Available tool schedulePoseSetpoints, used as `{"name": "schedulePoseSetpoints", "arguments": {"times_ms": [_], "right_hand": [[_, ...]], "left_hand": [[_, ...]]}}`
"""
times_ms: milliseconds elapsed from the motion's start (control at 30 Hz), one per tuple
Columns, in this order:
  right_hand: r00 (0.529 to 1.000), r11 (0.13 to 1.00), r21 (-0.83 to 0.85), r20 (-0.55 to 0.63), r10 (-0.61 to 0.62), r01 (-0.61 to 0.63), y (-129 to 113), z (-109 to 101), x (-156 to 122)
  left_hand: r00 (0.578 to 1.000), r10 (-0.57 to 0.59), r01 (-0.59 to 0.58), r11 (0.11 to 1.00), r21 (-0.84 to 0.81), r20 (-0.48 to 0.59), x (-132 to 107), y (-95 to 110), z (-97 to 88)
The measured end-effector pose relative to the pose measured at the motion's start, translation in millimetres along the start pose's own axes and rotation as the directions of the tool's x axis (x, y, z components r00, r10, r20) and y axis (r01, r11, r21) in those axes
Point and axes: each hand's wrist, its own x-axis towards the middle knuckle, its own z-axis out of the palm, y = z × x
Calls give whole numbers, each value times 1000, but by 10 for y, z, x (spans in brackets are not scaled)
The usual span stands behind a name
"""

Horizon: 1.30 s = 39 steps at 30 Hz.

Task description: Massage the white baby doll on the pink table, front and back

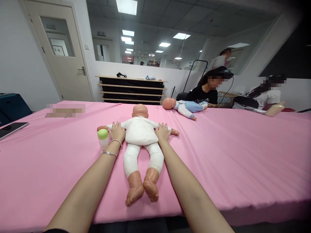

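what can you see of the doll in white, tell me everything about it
The doll has a white torso, sleeves and legs that look like cloth; its bald head, feet and arm ends are tan-brown and look like smooth plastic. It lies flat on the pink cloth, apparently face down, since no face shows. The head points away from the person, arms spread sideways, feet close together. The left hand and right hand rest over its arms.

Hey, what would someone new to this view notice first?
Probably the white-clad doll lying on the pink cloth, with the left hand and right hand on its outstretched arms. Next, the green-capped bottle beside the left hand, and a blue-clad doll near the far edge.
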Motion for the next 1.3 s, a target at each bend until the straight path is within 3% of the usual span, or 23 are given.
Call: {"name": "schedulePoseSetpoints", "arguments": {"times_ms": [200,333,400,467,533,600,667,700,733,800,867,900,933,967,1067,1100,1133,1200,1300], "right_hand": [[996,965,261,-81,32,-9,47,-51,6],[997,869,494,-37,63,-37,-7,-137,5],[999,796,605,15,-32,16,-70,-193,-26],[980,739,665,56,-191,106,-134,-270,-118],[908,729,650,144,-393,213,-165,-383,-284],[782,711,619,238,-576,335,-144,-543,-495],[645,636,646,278,-712,422,-83,-726,-693],[605,597,690,283,-744,410,-50,-810,-769],[598,569,740,287,-749,358,-26,-878,-823],[688,539,815,266,-675,213,-14,-949,-868],[791,523,835,202,-577,168,-44,-936,-857],[794,539,814,177,-582,214,-63,-915,-850],[756,565,772,177,-631,292,-74,-896,-854],[687,587,715,207,-697,380,-72,-890,-877],[462,569,611,345,-817,550,22,-988,-1072],[422,551,634,362,-831,542,75,-1054,-1164],[409,540,682,366,-836,494,128,-1126,-1255],[482,536,792,362,-798,292,208,-1247,-1389],[682,517,853,340,-648,66,213,-1269,-1383]], "left_hand": [[994,-61,41,979,-200,-93,14,-35,8],[987,11,-85,886,-457,-163,-11,8,-78],[980,102,-185,774,-605,-170,-68,86,-160],[966,232,-243,679,-693,-111,-184,182,-263],[901,433,-300,653,-695,18,-363,256,-387],[772,620,-403,651,-643,143,-571,275,-534],[675,711,-459,613,-643,195,-751,242,-684],[660,719,-421,593,-686,217,-813,217,-748],[678,698,-349,582,-735,231,-852,193,-799],[761,604,-200,568,-798,238,-864,164,-843],[835,525,-203,576,-792,168,-834,162,-816],[838,531,-259,588,-766,124,-827,161,-787],[816,570,-328,597,-732,100,-837,154,-759],[772,626,-391,601,-697,108,-868,136,-740],[585,768,-463,580,-670,261,-1086,6,-792],[528,790,-444,569,-692,311,-1177,-51,-845],[503,794,-409,567,-715,342,-1262,-104,-908],[512,766,-275,575,-770,389,-1376,-174,-1028],[649,662,-144,591,-793,375,-1353,-150,-1092]]}}
